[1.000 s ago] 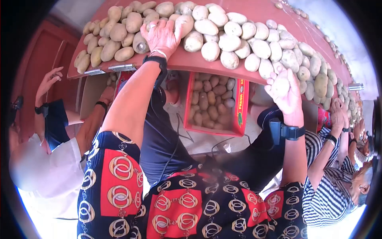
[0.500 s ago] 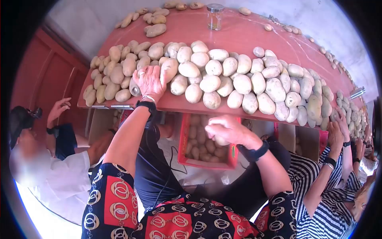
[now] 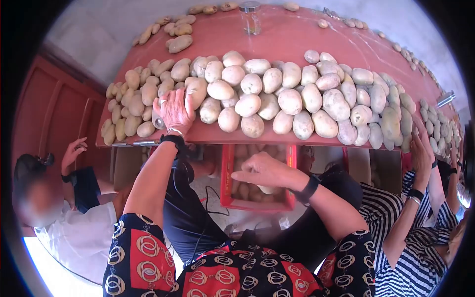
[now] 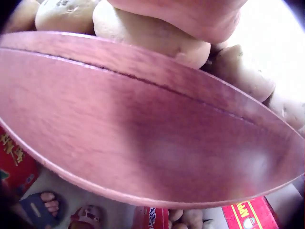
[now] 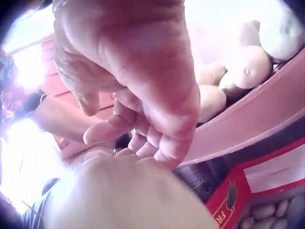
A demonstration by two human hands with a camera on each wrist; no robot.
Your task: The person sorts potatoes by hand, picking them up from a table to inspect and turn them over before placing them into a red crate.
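Observation:
In the head view, the left hand rests on potatoes at the table's front edge, beside a larger potato. The left wrist view has its palm just above a pale potato; its fingertips are hidden. Over a red box below the table, the right hand is palm down with its fingers loosely extended. A potato is under that palm. In the right wrist view, the potato is large and near the camera, below loosely bent fingers, which do not wrap round it.
Potatoes lie piled along the front of the red table. A glass jar stands behind them. People sit on both sides, with a neighbour's hands at the right. More potatoes fill the box.
The right hand swung from the table's front edge inward over the red box, and its fingers have loosened from the potato. The left hand stays on the same potatoes; the head view has shifted.

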